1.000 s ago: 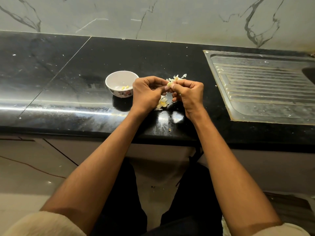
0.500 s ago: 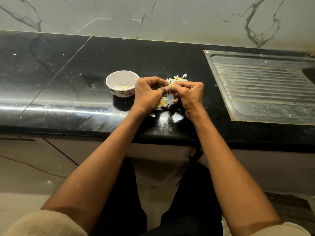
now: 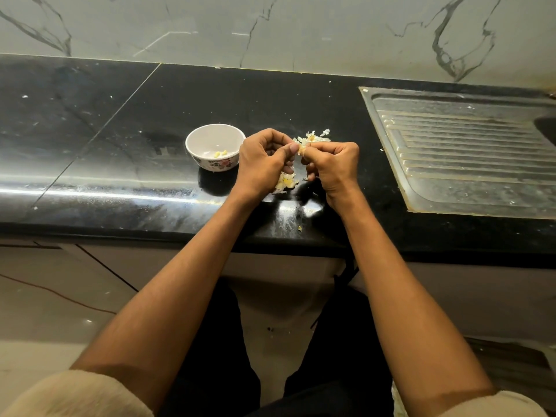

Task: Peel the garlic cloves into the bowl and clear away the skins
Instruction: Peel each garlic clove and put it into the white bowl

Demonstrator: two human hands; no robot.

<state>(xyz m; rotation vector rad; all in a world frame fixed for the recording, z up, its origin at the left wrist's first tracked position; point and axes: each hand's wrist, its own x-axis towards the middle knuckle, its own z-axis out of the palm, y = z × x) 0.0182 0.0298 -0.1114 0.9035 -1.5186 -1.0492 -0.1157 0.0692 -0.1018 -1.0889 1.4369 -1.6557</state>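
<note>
Over the black counter my left hand (image 3: 264, 164) and my right hand (image 3: 334, 167) meet fingertip to fingertip, both pinching one small garlic clove (image 3: 301, 150) that is mostly hidden between them. A white bowl (image 3: 198, 136) with a flower pattern stands just left of my left hand and holds a few peeled yellow cloves (image 3: 220, 153). A heap of papery garlic skins (image 3: 313, 136) lies behind my hands. More garlic pieces and skins (image 3: 287, 182) lie under my left hand.
A steel sink drainboard (image 3: 463, 152) is set into the counter at the right, its basin at the far right edge. A marble wall rises behind the counter (image 3: 120, 121). Small skin flecks (image 3: 299, 227) lie near the counter's front edge.
Both hands stay in the same spot, their fingertips working slightly on the clove. The bowl and the skin heaps have not moved.
</note>
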